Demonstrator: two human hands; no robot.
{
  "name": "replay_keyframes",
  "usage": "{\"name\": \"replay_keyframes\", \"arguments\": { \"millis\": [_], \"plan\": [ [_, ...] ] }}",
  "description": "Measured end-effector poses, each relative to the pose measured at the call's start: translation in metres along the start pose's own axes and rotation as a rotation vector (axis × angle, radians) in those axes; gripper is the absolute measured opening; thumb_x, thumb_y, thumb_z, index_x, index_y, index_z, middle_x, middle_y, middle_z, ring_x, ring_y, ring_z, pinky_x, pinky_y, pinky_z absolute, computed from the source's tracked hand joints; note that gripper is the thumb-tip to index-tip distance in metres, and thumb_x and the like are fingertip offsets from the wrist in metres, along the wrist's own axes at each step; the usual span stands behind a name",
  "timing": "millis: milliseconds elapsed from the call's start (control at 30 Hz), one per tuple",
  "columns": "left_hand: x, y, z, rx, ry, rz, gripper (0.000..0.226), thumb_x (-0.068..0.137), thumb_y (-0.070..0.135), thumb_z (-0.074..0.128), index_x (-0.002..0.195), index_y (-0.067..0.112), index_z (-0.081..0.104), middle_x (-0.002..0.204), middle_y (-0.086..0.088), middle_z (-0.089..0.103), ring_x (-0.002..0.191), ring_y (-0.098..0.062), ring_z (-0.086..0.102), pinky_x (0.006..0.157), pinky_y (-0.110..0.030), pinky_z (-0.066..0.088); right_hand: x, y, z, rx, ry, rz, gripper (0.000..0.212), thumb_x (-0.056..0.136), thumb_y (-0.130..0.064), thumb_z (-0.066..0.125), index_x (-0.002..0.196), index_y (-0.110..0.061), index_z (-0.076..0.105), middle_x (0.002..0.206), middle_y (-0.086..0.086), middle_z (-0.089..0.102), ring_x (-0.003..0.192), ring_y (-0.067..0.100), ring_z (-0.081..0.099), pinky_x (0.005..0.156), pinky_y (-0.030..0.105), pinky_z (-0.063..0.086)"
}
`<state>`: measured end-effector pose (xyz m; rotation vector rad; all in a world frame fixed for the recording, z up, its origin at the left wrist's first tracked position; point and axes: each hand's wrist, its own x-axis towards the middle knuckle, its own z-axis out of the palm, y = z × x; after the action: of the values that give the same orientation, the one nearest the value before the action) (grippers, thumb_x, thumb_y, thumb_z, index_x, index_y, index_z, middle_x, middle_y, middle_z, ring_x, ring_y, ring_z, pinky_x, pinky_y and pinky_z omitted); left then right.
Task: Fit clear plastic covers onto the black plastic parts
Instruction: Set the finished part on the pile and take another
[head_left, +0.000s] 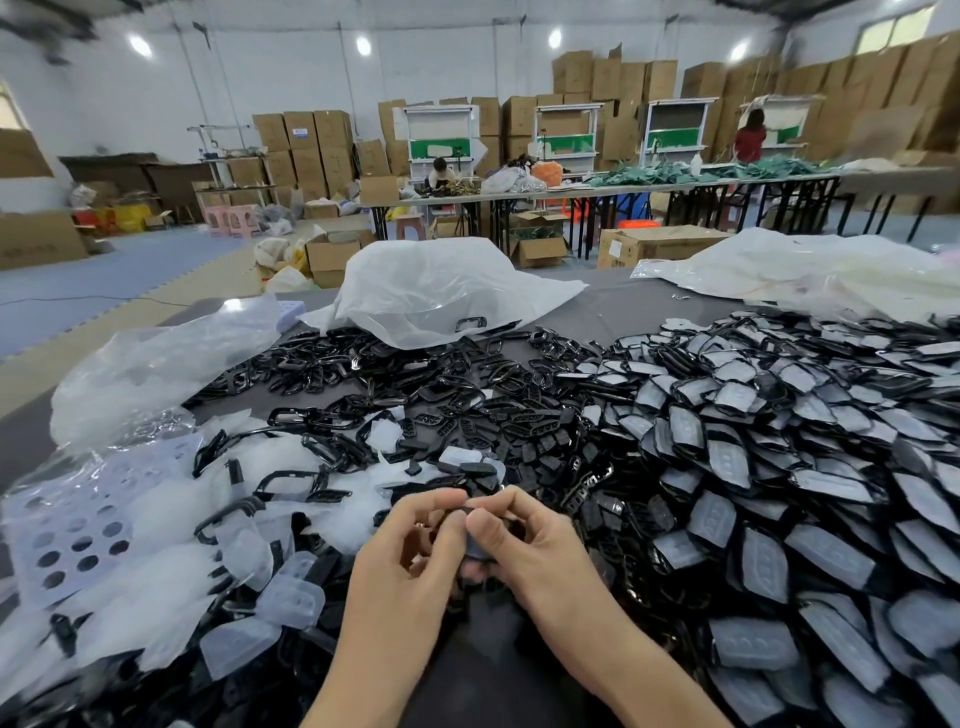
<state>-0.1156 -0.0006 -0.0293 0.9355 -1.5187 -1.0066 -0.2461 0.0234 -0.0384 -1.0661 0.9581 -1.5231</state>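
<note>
Many covered parts (779, 467) sit right of our hands; plenty of bare black parts (415, 374) wait beyond. Our left hand (415, 540) and right hand (524, 545) pinch one held part (478, 551) between them, clear covers (291, 587) lying leftward.

a factory packing hall: stacked cartons (306, 140), long worktables (675, 184), heaped parts (779, 441)

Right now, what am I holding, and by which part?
One black part with a clear cover, pinched between both hands. The left hand grips its left end and the right hand its right end. The fingers hide most of it.
</note>
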Motion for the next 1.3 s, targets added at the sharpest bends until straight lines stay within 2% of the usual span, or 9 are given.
{"name": "replay_keyframes", "arguments": {
  "millis": [233,367,533,767,867,1000,1133,1200,1300],
  "plan": [
    [0.005,-0.005,0.000,-0.384,-0.003,-0.171,0.021,0.078,0.028,0.067,0.094,0.019,0.077,0.077,-0.004,0.072,0.064,-0.012,0.060,0.065,-0.029,0.054,0.001,-0.002,-0.003,0.004,-0.033,-0.027,0.021,0.090,-0.019,0.066,0.109,-0.017,0.075,0.094,0.015,0.074,0.084,0.027,0.069,0.093,0.047,0.053],
    [0.008,-0.012,-0.001,-0.449,-0.018,-0.211,0.022,0.077,0.024,0.067,0.094,0.017,0.078,0.067,-0.001,0.065,0.061,-0.011,0.058,0.063,-0.022,0.055,0.001,-0.001,-0.002,-0.007,-0.019,-0.007,0.022,0.098,-0.010,0.057,0.107,-0.017,0.076,0.090,0.013,0.074,0.079,0.021,0.069,0.084,0.034,0.056],
    [0.009,-0.017,-0.004,-0.291,-0.015,-0.171,0.023,0.095,0.009,0.059,0.094,0.023,0.077,0.067,0.002,0.065,0.061,-0.012,0.056,0.068,-0.032,0.051,0.001,-0.003,-0.003,-0.039,-0.023,0.004,0.024,0.101,-0.008,0.053,0.111,-0.015,0.075,0.095,0.013,0.075,0.080,0.021,0.070,0.079,0.027,0.056],
    [0.011,-0.013,-0.002,-0.506,-0.006,-0.299,0.022,0.094,-0.001,0.049,0.104,0.000,0.069,0.060,-0.007,0.051,0.054,-0.014,0.047,0.056,-0.024,0.048,-0.004,-0.010,-0.002,-0.368,-0.027,-0.077,0.035,0.101,-0.016,0.056,0.108,-0.046,0.073,0.088,-0.005,0.076,0.079,0.012,0.072,0.073,0.021,0.056],
    [0.012,-0.013,0.000,-0.526,0.001,-0.315,0.026,0.095,-0.001,0.051,0.112,0.008,0.068,0.071,-0.011,0.057,0.055,-0.014,0.050,0.052,-0.022,0.048,-0.005,-0.012,-0.005,-0.397,-0.006,-0.048,0.033,0.102,-0.019,0.056,0.108,-0.047,0.072,0.081,-0.002,0.077,0.071,0.012,0.072,0.064,0.020,0.053],
    [0.011,-0.020,0.002,-0.443,0.002,-0.286,0.035,0.090,0.013,0.064,0.120,0.029,0.064,0.086,0.005,0.070,0.062,-0.013,0.058,0.054,-0.030,0.047,0.011,-0.043,-0.038,-0.271,0.226,-0.119,0.028,0.100,-0.016,0.057,0.112,-0.038,0.071,0.088,0.006,0.078,0.075,0.019,0.074,0.064,0.021,0.057],
    [0.004,-0.022,0.004,-0.245,-0.058,-0.210,0.039,0.094,0.010,0.062,0.125,0.033,0.058,0.088,0.011,0.068,0.066,-0.013,0.061,0.057,-0.025,0.051,0.037,-0.095,-0.095,-0.160,0.691,-0.270,0.050,0.100,-0.020,0.057,0.148,-0.024,0.043,0.093,0.009,0.076,0.081,0.017,0.075,0.069,0.022,0.059],
    [-0.001,-0.027,0.005,0.070,-0.082,0.001,0.042,0.095,0.015,0.061,0.129,0.038,0.052,0.094,0.018,0.061,0.070,-0.008,0.061,0.065,-0.016,0.049,0.038,-0.101,-0.111,-0.180,0.837,-0.262,0.067,0.100,-0.021,0.054,0.158,-0.028,0.021,0.096,0.012,0.074,0.077,0.013,0.075,0.070,0.026,0.059],
    [-0.008,-0.031,0.005,0.627,-0.161,0.389,0.043,0.092,0.039,0.056,0.133,0.045,0.047,0.108,0.023,0.053,0.096,-0.001,0.053,0.081,-0.015,0.046,0.030,-0.085,-0.106,-0.280,0.834,-0.268,0.065,0.103,-0.024,0.051,0.158,-0.033,0.018,0.096,0.006,0.075,0.079,0.013,0.075,0.073,0.031,0.059]
  ]
}}
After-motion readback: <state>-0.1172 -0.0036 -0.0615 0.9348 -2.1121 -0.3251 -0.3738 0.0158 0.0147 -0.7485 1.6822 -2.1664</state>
